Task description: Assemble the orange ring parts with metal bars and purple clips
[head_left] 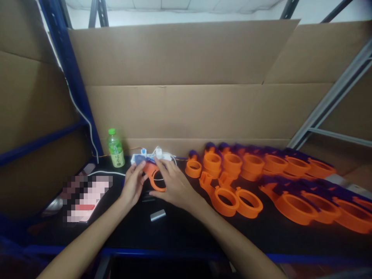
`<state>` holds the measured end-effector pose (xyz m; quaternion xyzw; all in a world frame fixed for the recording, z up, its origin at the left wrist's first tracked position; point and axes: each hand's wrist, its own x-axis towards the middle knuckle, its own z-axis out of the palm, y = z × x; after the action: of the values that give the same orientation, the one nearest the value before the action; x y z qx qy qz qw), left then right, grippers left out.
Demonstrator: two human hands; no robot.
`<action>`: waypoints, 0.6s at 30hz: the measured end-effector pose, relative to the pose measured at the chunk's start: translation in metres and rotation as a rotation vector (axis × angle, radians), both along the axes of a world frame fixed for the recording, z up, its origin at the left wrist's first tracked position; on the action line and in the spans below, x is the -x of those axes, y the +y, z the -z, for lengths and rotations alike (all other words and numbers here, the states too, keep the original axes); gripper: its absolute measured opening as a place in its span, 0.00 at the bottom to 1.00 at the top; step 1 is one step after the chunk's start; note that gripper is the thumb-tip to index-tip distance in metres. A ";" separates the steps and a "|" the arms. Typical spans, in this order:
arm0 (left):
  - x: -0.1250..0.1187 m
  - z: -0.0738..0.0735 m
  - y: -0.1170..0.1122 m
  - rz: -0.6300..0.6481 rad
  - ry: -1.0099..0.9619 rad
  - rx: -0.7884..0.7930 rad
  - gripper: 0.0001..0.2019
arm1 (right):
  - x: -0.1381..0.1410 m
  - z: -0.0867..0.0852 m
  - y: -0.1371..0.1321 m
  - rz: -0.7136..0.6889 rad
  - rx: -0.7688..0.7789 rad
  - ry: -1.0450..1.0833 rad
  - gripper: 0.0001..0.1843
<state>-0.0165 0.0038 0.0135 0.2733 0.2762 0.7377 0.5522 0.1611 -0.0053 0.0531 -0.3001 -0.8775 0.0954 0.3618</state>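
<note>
Between my hands, above the black tabletop, is an orange ring-shaped plastic part (151, 174) with a dark blue piece (140, 159) at its upper end. My left hand (133, 182) grips it at the left, fingers closed around the blue end and the orange neck. My right hand (174, 184) is closed on the ring from the right, thumb at its lower edge and fingers near the top. The right fingers partly hide the ring. A small silver bar (157, 215) lies on the table just below my hands.
Rows of similar orange ring parts (226, 201), several with dark blue ends, fill the right side. A green-capped bottle (116, 149) and a white power strip (165, 156) stand at the back. A lit phone (90, 201) lies left. Cardboard panels (186, 112) wall the back.
</note>
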 end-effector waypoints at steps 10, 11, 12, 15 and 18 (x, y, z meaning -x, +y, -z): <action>-0.002 -0.009 -0.007 0.271 0.020 -0.046 0.15 | -0.129 -0.034 -0.037 0.484 -0.204 0.001 0.39; -0.001 -0.009 -0.007 0.274 0.018 -0.043 0.14 | -0.156 -0.038 -0.042 0.574 -0.213 -0.011 0.37; -0.001 -0.009 -0.007 0.271 0.016 -0.042 0.13 | -0.183 -0.041 -0.046 0.675 -0.220 -0.020 0.35; -0.002 -0.006 -0.008 0.257 0.022 -0.044 0.11 | -0.254 -0.038 -0.047 0.909 -0.183 -0.163 0.29; -0.004 -0.005 -0.009 0.234 0.043 -0.054 0.11 | -0.296 -0.023 -0.039 0.980 -0.048 -0.257 0.28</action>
<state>-0.0126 -0.0052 0.0185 0.3342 0.2338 0.6693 0.6210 0.4568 -0.0445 0.0757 -0.6776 -0.6728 -0.1435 0.2599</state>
